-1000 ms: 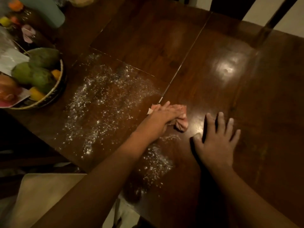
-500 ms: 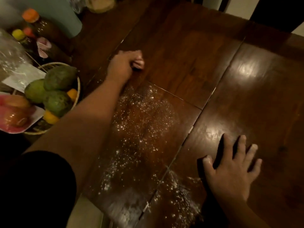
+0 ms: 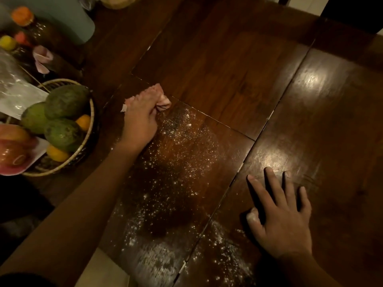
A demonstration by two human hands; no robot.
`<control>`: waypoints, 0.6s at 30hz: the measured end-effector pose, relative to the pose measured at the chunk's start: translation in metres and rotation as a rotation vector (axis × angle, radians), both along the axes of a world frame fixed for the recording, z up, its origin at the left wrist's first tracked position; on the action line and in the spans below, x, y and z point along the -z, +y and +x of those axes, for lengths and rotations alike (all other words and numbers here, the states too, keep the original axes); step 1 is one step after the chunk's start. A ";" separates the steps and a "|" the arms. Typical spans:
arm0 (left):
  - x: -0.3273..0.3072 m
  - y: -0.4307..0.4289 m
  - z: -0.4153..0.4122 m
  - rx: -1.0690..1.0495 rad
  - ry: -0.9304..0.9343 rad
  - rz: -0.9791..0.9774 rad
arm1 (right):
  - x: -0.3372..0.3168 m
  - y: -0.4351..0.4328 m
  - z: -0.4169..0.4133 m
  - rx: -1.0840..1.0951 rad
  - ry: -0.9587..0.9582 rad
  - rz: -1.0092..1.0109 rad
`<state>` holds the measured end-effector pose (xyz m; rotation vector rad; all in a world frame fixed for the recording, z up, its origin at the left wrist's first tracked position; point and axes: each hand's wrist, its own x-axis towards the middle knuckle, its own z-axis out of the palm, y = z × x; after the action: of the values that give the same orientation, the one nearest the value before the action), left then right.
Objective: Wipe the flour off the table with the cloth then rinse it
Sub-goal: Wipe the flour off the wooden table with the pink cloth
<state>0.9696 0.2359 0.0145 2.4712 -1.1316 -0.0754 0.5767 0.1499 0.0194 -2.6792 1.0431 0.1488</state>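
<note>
A pink cloth (image 3: 160, 96) is bunched under my left hand (image 3: 139, 121), which presses it on the dark wooden table (image 3: 238, 65) at the far edge of the flour. White flour (image 3: 178, 162) is scattered over the table from the cloth down to the near edge, thickest near the front. My right hand (image 3: 279, 216) lies flat on the table to the right of the flour, fingers spread, holding nothing; its thumb is dusted white.
A woven basket (image 3: 89, 129) of green and orange fruit stands at the left, close to my left forearm. Behind it are bottles (image 3: 31, 27), a pale blue container (image 3: 62, 15) and a plastic bag (image 3: 14, 88). A table seam runs diagonally past my right hand.
My left hand drew the cloth back toward me from the far spot to the flour's upper edge. One second ago it was wiping near my right hand. The right hand stayed planted.
</note>
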 end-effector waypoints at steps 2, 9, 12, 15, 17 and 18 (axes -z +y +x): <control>-0.012 0.001 0.013 0.001 0.047 0.016 | -0.001 0.000 0.002 0.021 -0.016 0.020; -0.007 -0.020 0.087 -0.557 -0.027 0.036 | 0.000 0.000 0.003 0.064 -0.053 0.046; -0.012 -0.045 0.034 -0.507 0.007 -0.028 | 0.000 0.000 0.003 0.066 -0.073 0.053; -0.005 -0.048 -0.044 -0.270 0.035 -0.091 | 0.001 -0.001 0.002 0.066 -0.074 0.056; -0.005 -0.048 -0.090 -0.097 0.018 0.003 | 0.001 0.000 0.002 0.070 -0.076 0.064; -0.005 -0.048 -0.107 -0.031 0.017 0.057 | 0.001 0.000 0.003 0.068 -0.078 0.062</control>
<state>0.8622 0.1879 0.0199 2.5320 -1.0984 -0.1212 0.5794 0.1497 0.0188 -2.5693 1.0857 0.0612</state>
